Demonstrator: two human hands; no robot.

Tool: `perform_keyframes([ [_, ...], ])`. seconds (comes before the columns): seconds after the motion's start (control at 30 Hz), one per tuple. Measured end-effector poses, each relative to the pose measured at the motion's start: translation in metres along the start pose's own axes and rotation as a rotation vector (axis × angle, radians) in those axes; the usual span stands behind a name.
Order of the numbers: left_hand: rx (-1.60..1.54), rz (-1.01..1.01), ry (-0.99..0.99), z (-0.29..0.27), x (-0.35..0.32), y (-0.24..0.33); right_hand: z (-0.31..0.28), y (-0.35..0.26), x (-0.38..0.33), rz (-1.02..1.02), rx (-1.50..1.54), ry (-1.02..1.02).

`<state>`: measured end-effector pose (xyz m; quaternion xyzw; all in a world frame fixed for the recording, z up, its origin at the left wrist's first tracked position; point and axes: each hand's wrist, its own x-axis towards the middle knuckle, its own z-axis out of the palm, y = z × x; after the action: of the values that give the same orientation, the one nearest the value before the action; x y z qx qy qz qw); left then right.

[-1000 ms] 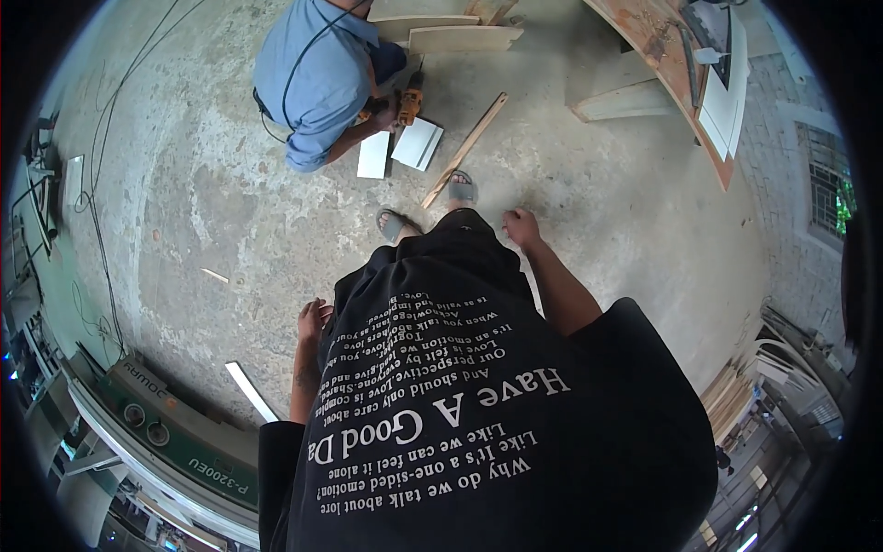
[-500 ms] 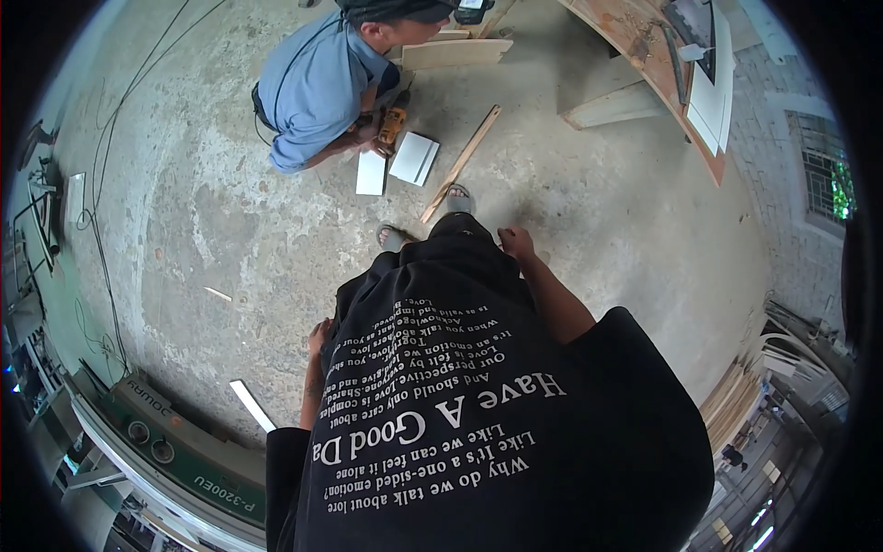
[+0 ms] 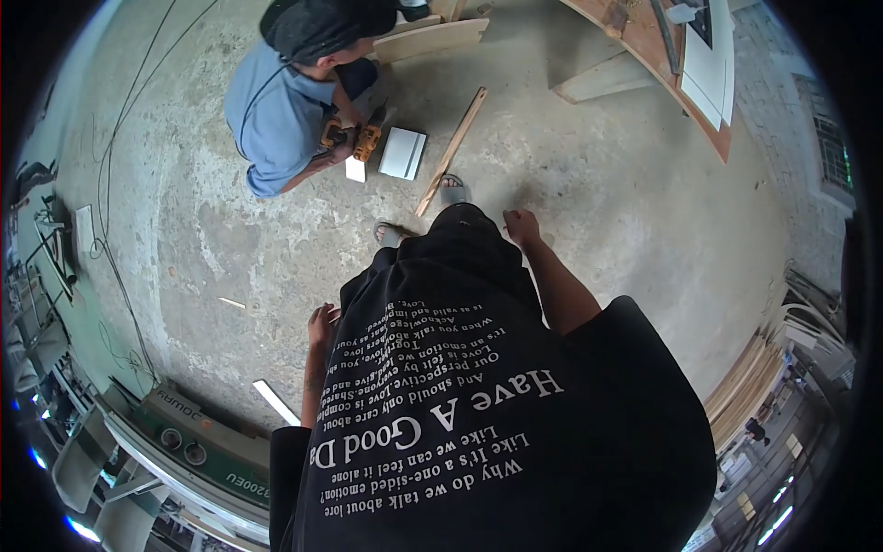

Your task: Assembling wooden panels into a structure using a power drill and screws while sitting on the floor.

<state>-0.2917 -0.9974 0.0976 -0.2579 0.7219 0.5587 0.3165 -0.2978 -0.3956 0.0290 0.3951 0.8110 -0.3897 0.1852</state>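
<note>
Head view: you stand on bare concrete floor (image 3: 212, 230), arms hanging. Your right hand (image 3: 521, 228) hangs beside the dark shorts, fingers loosely curled, nothing seen in its hold; with the palm turned away, you cannot tell how far it is closed. Your left hand (image 3: 322, 325) hangs by the other hip, fingers partly bent and partly hidden by clothing; its grip is hard to read, though no object shows in it.

Nearest your right hand: a wooden strip (image 3: 452, 149), flat on the floor, slanting away from between your feet, its near part just beside the right sandal (image 3: 453, 191). Contact with the sandal unclear. Nearest your left forearm: a white strip (image 3: 276, 403) on the floor, beyond the elbow side.

Handling estimate: the wooden strip looks light and fairly stiff, dry rather than slippery, perhaps rough-edged. Best hold would be around its middle, fingers under one long edge, so that neither end dips. The white strip seems thin and light; a mid-length pinch would suit.

Ahead, a crouching co-worker in a blue shirt (image 3: 280, 129) has an orange drill (image 3: 368, 143) in hand, near white panels (image 3: 403, 152). Those look flat and smooth, possibly chip-prone at corners; opposite edges are safer holds.
</note>
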Motion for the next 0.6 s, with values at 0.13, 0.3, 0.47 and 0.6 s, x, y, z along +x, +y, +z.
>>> perform_keyframes([
  [0.13,-0.057,-0.057,0.004,0.025,0.002,0.027,-0.010,0.003,0.030,-0.032,0.035,0.025],
  [0.3,-0.046,-0.273,0.089,0.045,-0.001,0.070,-0.020,0.008,0.055,0.017,0.136,0.028],
  [0.47,0.075,-0.132,0.014,0.089,-0.007,0.113,-0.032,0.027,0.081,0.002,0.178,0.034],
  [0.6,0.012,-0.237,0.054,0.120,-0.013,0.140,-0.049,0.034,0.096,-0.017,0.142,0.008],
])
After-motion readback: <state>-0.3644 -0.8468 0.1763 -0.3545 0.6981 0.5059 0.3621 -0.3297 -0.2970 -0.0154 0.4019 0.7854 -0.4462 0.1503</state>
